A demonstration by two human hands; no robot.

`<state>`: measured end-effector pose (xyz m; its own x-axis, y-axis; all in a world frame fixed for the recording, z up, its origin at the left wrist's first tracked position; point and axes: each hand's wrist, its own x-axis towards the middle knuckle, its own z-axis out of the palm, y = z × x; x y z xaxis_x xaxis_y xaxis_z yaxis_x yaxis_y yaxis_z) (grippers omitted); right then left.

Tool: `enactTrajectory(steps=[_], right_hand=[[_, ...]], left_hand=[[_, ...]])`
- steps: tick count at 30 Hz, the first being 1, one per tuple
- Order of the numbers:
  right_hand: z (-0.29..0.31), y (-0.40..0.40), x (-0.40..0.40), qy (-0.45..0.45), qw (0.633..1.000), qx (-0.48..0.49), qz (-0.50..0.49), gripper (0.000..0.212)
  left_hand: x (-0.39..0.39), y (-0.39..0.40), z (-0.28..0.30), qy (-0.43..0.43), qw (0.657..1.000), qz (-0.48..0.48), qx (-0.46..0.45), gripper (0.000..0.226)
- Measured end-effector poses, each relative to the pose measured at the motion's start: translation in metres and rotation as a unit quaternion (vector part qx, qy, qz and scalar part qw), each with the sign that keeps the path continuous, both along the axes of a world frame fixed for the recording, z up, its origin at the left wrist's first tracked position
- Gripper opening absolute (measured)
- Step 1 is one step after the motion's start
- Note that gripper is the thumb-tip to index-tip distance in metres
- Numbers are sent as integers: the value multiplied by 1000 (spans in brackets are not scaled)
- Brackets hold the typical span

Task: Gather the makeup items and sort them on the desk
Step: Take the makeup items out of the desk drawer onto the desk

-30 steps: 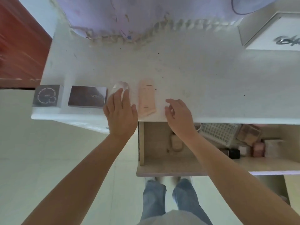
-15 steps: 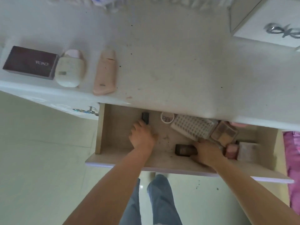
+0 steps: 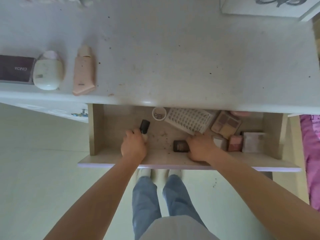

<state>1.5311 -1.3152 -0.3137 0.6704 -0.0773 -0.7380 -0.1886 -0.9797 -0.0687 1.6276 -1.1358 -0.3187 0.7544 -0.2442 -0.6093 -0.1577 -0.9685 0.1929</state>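
Both hands are inside the open drawer (image 3: 97, 129). My left hand (image 3: 134, 146) grips a small bottle with a black cap (image 3: 144, 126). My right hand (image 3: 201, 148) grips a dark brown bottle (image 3: 180, 146) lying on its side. On the white desk (image 3: 173, 49) at the left lie a dark palette box (image 3: 14, 69), a cream compact (image 3: 47, 71) and a pink tube (image 3: 84, 71), side by side near the front edge.
The drawer also holds a round white jar (image 3: 159, 113), a white tray of nail tips (image 3: 188, 120), an eyeshadow palette (image 3: 226, 124), a pink blush (image 3: 234, 143) and a pale box (image 3: 251, 142). A white box (image 3: 263, 6) stands at the desk's back right.
Both hands left the desk top and went down into the drawer. Over the last half second they closed round the black-capped bottle and the brown bottle.
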Motion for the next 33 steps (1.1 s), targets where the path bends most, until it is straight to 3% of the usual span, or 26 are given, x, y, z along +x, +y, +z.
enactTrajectory(steps=[11, 16, 20, 24, 28, 33], right_hand=[[6, -6, 10, 38, 997, 65, -23, 23], [8, -9, 4, 27, 998, 32, -45, 34], [1, -1, 3, 71, 997, -4, -43, 51], [-5, 6, 1, 85, 991, -10, -105, 58], [-9, 14, -12, 83, 961, 27, -263, 75], [-17, 19, -6, 59, 941, 4, -333, 88]], left_hand=[[-4, 21, 58, -54, 996, -27, -61, 51], [14, 31, 76, -103, 991, -20, -79, 52], [12, 21, 74, -85, 992, -25, -89, 54], [2, 10, 62, -44, 995, -16, -85, 54], [-4, 7, 51, -21, 997, -17, -67, 53], [-8, 5, 47, -4, 998, -22, -52, 53]])
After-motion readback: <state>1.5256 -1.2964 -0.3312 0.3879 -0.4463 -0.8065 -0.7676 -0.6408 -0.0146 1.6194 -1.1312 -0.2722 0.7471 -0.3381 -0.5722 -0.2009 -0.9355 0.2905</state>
